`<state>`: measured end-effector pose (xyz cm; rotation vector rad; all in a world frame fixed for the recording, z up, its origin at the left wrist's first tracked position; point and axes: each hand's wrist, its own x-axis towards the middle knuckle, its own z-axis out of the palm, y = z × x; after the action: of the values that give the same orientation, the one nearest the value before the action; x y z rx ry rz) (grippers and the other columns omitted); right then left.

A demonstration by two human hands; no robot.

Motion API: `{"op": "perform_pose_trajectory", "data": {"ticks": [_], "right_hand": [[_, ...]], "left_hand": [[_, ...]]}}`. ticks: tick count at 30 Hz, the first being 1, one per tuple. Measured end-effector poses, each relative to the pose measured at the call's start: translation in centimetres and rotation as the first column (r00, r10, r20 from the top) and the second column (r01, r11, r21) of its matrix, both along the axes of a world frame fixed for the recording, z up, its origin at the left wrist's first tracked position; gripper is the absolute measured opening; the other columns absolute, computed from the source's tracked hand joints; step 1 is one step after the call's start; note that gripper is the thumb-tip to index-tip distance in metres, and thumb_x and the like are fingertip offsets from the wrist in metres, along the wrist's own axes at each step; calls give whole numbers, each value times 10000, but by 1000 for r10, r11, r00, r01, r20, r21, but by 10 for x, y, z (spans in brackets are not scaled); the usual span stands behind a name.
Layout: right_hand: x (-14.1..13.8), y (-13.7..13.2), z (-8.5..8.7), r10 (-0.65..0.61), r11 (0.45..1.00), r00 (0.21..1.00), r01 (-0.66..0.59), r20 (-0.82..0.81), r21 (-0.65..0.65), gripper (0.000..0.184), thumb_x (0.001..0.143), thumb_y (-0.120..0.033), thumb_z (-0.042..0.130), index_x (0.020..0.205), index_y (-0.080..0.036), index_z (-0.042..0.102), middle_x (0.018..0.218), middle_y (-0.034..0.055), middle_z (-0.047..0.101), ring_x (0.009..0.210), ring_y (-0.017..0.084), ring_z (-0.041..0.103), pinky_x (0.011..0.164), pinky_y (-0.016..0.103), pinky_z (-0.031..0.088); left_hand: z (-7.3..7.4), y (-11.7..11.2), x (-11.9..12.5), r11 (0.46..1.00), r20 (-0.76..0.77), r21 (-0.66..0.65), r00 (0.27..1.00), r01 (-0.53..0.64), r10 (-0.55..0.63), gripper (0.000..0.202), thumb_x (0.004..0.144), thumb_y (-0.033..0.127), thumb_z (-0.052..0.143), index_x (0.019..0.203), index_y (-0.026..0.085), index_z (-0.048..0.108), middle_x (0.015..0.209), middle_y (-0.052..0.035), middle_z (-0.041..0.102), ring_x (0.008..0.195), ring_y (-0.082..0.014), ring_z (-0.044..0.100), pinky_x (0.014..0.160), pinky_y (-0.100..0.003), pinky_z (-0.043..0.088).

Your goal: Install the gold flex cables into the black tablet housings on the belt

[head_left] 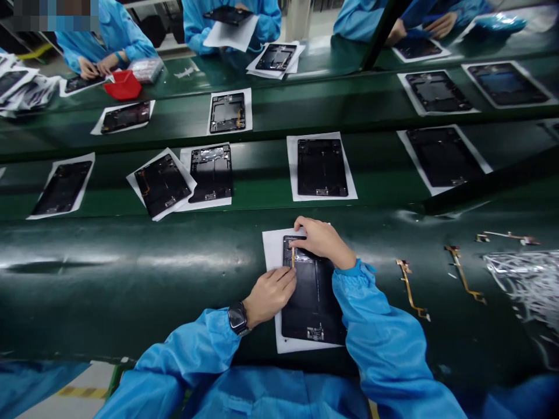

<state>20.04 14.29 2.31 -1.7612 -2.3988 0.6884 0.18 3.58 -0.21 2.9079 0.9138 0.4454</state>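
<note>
A black tablet back housing [305, 302] lies on a white sheet [273, 250] directly in front of me. An orange flex cable [293, 257] runs along its upper left part. My left hand [271, 294], with a watch on the wrist, has its fingers pressed together at the cable's lower end. From the upper right, my right hand [321, 237] reaches over the housing's top edge; its thumb is on the cable's upper end and its fingers curl near the edge. The right hand and sleeve hide the housing's upper right part.
Loose flex cables [410, 290] lie to the right, near a pile of clear plastic strips [530, 285]. Beyond the bench, more housings [323, 167] rest on white sheets along green belts. Co-workers in blue sleeves work opposite, near a red bin [122, 85]. A dark post [489, 183] slants at right.
</note>
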Motion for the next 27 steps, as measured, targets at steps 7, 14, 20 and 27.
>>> {"op": "perform_pose_trajectory", "data": {"ticks": [7, 14, 20, 27], "right_hand": [[7, -13, 17, 29, 1000, 991, -30, -132, -1, 189, 955, -184, 435, 1052, -176, 597, 1031, 78, 630, 875, 173, 604, 754, 265, 401], [20, -75, 50, -119, 990, 939, 87, -323, -113, 176, 924, -188, 475, 967, -213, 644, 879, 30, 707, 800, 178, 644, 739, 267, 436], [17, -127, 41, -197, 980, 932, 185, -306, -67, 165, 955, -359, 480, 901, -228, 565, 629, -22, 607, 604, 173, 585, 595, 267, 384], [-12, -133, 24, -47, 997, 990, 55, -129, 59, 134, 970, -181, 434, 1029, -199, 553, 932, 61, 691, 811, 197, 652, 693, 276, 418]], "left_hand": [[8, -1, 0, 999, 11, -50, 1000, -8, 9, 288, 976, 254, 491, 1175, 63, 575, 1238, -165, 619, 1143, -259, 592, 944, -378, 511], [11, -2, -6, 991, -41, -131, 999, 10, -16, 325, 965, 224, 465, 1252, 85, 527, 1373, -170, 515, 1210, -274, 540, 970, -393, 509], [7, -5, -15, 979, 104, -203, 995, 17, 4, 315, 963, 258, 471, 1244, 130, 527, 1433, -168, 453, 1249, -271, 525, 962, -395, 536], [2, -9, -36, 964, 324, -265, 940, -14, 103, 347, 937, 223, 527, 1278, 168, 498, 1403, -142, 479, 1314, -248, 464, 1071, -418, 465]]}}
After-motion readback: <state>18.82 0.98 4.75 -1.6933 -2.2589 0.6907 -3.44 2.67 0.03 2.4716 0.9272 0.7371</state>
